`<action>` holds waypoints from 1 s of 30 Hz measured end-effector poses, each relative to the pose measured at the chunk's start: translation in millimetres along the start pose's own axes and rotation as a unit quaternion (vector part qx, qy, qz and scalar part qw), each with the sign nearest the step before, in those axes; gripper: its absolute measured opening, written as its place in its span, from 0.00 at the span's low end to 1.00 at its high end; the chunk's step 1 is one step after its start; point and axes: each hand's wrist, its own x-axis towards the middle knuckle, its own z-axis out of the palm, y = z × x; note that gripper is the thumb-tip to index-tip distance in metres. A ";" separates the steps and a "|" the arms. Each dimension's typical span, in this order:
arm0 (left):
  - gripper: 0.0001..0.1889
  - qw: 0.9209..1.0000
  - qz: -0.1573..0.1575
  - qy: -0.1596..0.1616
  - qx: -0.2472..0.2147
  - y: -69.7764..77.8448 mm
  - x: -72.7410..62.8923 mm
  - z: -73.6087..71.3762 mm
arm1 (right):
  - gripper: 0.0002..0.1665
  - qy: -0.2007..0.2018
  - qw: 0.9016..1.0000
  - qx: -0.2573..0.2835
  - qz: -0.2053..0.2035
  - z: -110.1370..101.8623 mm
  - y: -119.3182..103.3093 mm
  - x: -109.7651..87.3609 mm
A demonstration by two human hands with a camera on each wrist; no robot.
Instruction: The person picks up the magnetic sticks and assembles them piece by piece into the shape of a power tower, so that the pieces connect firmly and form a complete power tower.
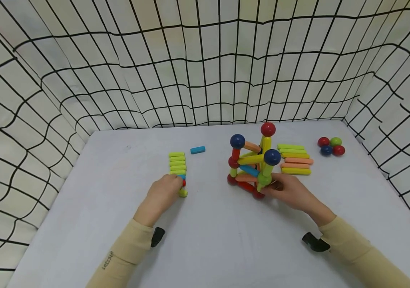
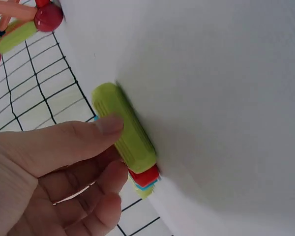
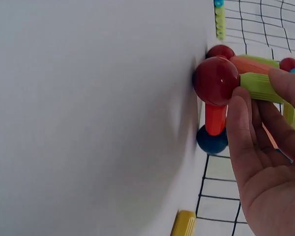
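A frame of coloured sticks joined by balls (image 1: 250, 159) stands right of the middle of the table. My right hand (image 1: 291, 192) holds it at its near right corner, with thumb and fingers round an upright green stick (image 3: 260, 87) just above a red ball (image 3: 216, 81). Farther left, my left hand (image 1: 163, 196) is at the near end of a column of short sticks (image 1: 177, 163). Its thumb lies on a short green stick (image 2: 124, 128), the fingers curled behind. Beyond that stick show a red stick (image 2: 145, 175) and a blue edge, partly hidden.
A lone blue stick (image 1: 198, 150) lies behind the column. Longer green, yellow and orange sticks (image 1: 296, 160) lie in a row right of the frame. Several loose balls (image 1: 331, 146) sit at the far right. Black wire mesh (image 1: 212, 68) over white cloth borders the table.
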 end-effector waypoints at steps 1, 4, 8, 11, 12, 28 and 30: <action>0.03 1.000 0.001 0.002 0.003 1.6 0.0 0.8 | 0.19 0.002 1.000 -0.002 0.002 2.2 -1.4 0.0; 0.02 1.000 0.006 0.006 0.017 5.6 0.2 3.7 | 0.18 0.009 1.000 -0.012 0.006 8.9 -6.7 0.4; 0.06 1.000 0.019 0.003 0.008 9.7 0.6 4.9 | 0.17 0.021 1.000 -0.018 0.003 17.4 -16.6 1.5; 0.07 0.994 0.022 -0.005 -0.106 16.6 4.1 -0.5 | 0.15 0.033 0.999 -0.030 -0.009 23.8 -23.9 3.6; 0.07 0.986 0.015 -0.008 -0.168 20.7 5.8 -3.6 | 0.15 0.036 0.999 -0.034 -0.013 25.7 -26.7 4.6; 0.19 0.621 -0.108 -0.010 -0.777 93.6 44.3 -51.2 | 0.13 0.037 0.996 -0.068 -0.036 40.8 -45.2 16.0; 0.19 0.617 -0.112 -0.010 -0.779 95.4 47.6 -52.3 | 0.13 0.038 0.996 -0.070 -0.036 41.4 -45.8 16.1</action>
